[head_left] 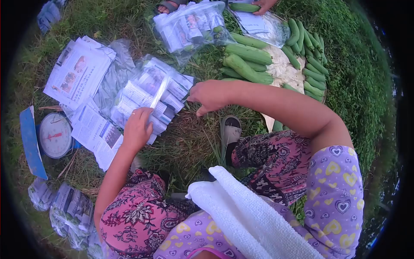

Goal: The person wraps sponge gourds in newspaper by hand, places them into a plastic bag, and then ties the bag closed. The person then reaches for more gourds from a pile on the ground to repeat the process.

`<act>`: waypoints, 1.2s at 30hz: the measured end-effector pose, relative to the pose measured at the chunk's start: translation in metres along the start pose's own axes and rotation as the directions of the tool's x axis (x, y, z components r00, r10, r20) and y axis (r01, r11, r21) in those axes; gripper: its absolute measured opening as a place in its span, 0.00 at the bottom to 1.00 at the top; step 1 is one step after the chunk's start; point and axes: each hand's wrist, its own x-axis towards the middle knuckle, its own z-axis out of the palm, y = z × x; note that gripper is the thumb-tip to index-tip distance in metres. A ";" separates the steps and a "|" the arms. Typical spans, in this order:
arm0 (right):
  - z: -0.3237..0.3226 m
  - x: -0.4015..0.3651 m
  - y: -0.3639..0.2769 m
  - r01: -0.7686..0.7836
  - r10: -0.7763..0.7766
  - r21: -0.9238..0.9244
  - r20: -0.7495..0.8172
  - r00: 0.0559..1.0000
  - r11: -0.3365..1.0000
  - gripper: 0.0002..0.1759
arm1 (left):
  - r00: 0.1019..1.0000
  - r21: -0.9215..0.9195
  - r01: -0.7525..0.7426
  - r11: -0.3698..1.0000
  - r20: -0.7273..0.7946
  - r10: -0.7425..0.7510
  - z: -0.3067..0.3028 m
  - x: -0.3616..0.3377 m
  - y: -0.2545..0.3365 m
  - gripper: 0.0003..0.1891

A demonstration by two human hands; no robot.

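Note:
A clear plastic bag [129, 97] packed with newspaper-wrapped rolls [148, 93] lies on the grass before me. My left hand [139, 126] is at its near side, fingers bent at the lower end of a shiny clear plastic strip [160, 91] that crosses the rolls. What lies under those fingers is partly hidden. Reaching across from the right, my right hand [211, 96] is by the bag's right end, its thumb apart from its bent fingers. Nothing shows in it. Loose newspaper sheets [79, 71] lie to the left of the bag.
A dial scale [56, 134] with a blue plate stands left. Long green gourds [248, 67] lie at the upper right. Another filled bag [192, 28] is at the top, near another person's hand [264, 5] on a gourd. More wrapped bundles [71, 211] sit lower left.

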 end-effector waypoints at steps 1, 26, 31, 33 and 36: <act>-0.026 -0.029 0.015 -0.024 0.026 -0.017 0.160 0.987 1.000 0.35 | 0.999 0.000 -0.013 1.000 0.039 0.013 -0.008 -0.004 0.000 0.24; 0.342 -0.472 0.366 0.746 0.932 0.660 0.318 -0.171 -0.089 0.12 | 0.769 0.548 0.278 0.789 0.365 -0.525 -0.196 -0.009 0.064 0.21; 0.353 -0.409 0.442 0.301 0.948 0.953 0.130 -0.291 -0.038 0.16 | 0.732 0.561 0.290 0.775 0.391 -0.557 -0.183 0.007 0.077 0.21; 0.360 -0.391 0.468 -0.285 0.878 0.956 -0.191 -0.438 0.066 0.19 | 0.712 0.578 0.307 0.756 0.388 -0.585 -0.184 0.007 0.077 0.21; 0.303 -0.385 0.447 -0.681 0.867 0.732 -0.357 -0.347 0.029 0.20 | 0.680 0.594 0.332 0.733 0.388 -0.622 -0.182 0.009 0.075 0.21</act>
